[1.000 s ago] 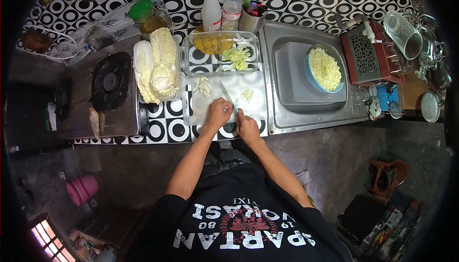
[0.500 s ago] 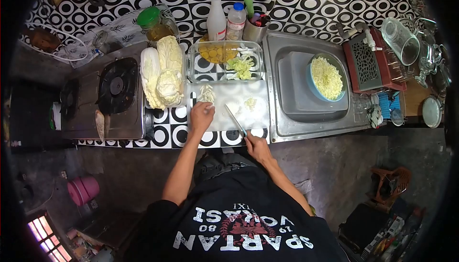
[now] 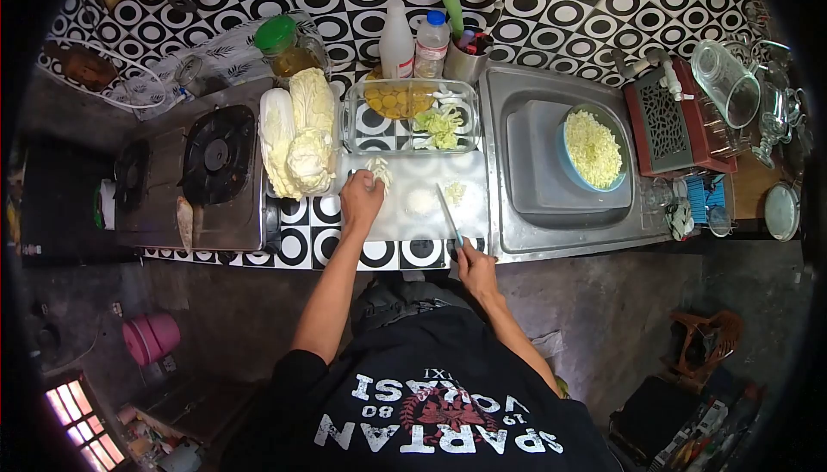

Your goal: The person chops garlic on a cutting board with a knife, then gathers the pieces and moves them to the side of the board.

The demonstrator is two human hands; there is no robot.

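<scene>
My right hand grips a knife by its handle, the blade slanting up and left over a translucent white cutting board. Just right of the blade tip lies a small heap of finely chopped pale bits. On the board's left side, my left hand has its fingers curled together against a little pile of pale, slender vegetable pieces. Whatever those fingertips pinch is hidden. Behind the board, a clear glass dish contains chopped green leaf pieces.
Napa cabbages rest left of the board, beside a gas stove. On the right, a bowl of shredded cabbage stands in the metal sink. Bottles and a utensil cup line the tiled wall.
My left hand has shifted up onto the pale pieces, covering part of them. My right hand has carried the knife rightward, bringing its blade close to the chopped bits.
</scene>
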